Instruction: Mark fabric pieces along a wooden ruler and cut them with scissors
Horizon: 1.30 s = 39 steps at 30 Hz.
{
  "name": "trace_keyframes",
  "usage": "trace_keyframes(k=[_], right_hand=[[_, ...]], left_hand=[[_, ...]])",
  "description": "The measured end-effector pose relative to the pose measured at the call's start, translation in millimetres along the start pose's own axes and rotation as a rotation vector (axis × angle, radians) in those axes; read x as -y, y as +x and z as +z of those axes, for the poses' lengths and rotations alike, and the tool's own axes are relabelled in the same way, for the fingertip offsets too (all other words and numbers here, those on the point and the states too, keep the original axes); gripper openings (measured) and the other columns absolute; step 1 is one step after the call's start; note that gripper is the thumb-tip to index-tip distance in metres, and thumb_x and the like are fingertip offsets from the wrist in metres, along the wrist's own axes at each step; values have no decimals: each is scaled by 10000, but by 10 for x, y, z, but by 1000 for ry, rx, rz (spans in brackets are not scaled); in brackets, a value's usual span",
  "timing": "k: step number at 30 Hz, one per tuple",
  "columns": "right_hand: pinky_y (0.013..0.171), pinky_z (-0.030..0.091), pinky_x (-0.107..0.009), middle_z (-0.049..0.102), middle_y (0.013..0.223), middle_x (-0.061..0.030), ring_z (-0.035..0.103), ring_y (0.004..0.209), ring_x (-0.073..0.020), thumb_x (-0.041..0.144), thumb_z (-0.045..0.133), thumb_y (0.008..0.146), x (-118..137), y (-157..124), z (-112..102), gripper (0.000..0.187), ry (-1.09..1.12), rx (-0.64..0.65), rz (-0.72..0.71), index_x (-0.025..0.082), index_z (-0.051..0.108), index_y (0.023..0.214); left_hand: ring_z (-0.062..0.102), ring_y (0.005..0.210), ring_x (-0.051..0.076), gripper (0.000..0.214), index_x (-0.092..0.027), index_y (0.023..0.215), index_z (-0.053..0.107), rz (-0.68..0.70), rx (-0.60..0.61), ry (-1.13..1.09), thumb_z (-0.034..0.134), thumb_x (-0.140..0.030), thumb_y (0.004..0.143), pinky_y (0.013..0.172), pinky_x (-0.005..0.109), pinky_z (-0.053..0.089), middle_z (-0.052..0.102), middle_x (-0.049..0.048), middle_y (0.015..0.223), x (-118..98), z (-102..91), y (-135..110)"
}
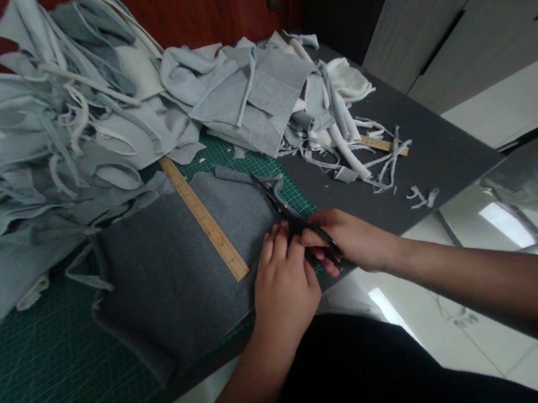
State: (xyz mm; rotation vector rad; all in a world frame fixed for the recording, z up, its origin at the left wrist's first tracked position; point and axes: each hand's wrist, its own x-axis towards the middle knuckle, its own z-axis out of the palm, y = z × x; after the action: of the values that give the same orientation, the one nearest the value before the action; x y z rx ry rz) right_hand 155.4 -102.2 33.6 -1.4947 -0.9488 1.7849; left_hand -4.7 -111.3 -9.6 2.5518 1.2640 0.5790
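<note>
Black-handled scissors (280, 206) are gripped in my right hand (355, 237), fingers wrapped through the handles. Their blades point away from me along the right edge of a dark grey piece of fabric (168, 270), beside a narrow curled strip (234, 174). My left hand (284, 283) lies flat on the fabric's near right edge, fingers stretched out, fingertips close to the scissors. A wooden ruler (205, 221) rests diagonally across the fabric, left of my hands. Whether the blades are biting into cloth right now is hard to see.
Under the fabric is a green cutting mat (38, 384) on a dark table (443, 148). A large heap of grey cloth pieces (99, 112) covers the back left. Thin offcuts (385, 164) and a second ruler (375, 143) lie at right. Cabinets (456, 32) stand beyond.
</note>
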Motion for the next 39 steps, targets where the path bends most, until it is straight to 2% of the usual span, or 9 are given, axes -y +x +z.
trace_keyframes(k=[11,17,22,25,28,33,39], right_hand=[[353,383,-200,523,457,40,510,360,-103,328,693,752,70,44,-19,264,-62,-11,-5,211,513,600],[368,415,-210,535,425,32,512,365,-115,283,679,756,72,43,-55,234,-118,-34,1,216,525,593],[357,404,-205,508,419,41,503,360,-110,246,661,736,81,52,-58,221,-83,-23,7,216,518,571],[351,393,-201,511,445,43,509,358,-102,266,670,727,85,68,-51,227,-62,-21,-8,205,529,559],[345,367,-195,506,447,39,498,349,-91,306,678,739,94,93,-36,268,-59,-8,-33,198,531,542],[331,347,-211,517,467,39,487,349,-94,324,717,746,105,161,-12,287,-16,-13,-45,205,527,566],[334,328,-203,523,447,36,502,350,-98,339,713,781,89,226,-4,317,-88,-28,-71,209,515,571]], left_hand=[[543,1433,286,352,-145,1211,627,-27,-53,-84,497,-31,905,1253,506,427,668,157,1387,19,-18,4],[512,1466,299,435,-144,1319,562,-25,-58,-76,503,-39,900,1263,543,405,611,176,1481,5,-22,-10],[417,1533,332,344,-122,1240,591,-82,18,-6,507,-78,909,1270,585,359,521,206,1577,-23,-72,47],[340,1570,351,485,-64,1415,511,-135,23,90,525,-163,941,1276,621,308,434,232,1636,-15,-56,103],[336,1572,348,605,-44,1538,424,-115,46,163,510,-214,964,1277,606,302,400,220,1657,1,-17,114],[359,1563,341,637,-101,1568,436,-87,60,190,505,-197,943,1270,592,312,409,170,1664,5,3,68],[353,1565,346,622,-83,1561,457,-77,54,199,501,-210,954,1275,588,308,403,167,1668,2,10,56]])
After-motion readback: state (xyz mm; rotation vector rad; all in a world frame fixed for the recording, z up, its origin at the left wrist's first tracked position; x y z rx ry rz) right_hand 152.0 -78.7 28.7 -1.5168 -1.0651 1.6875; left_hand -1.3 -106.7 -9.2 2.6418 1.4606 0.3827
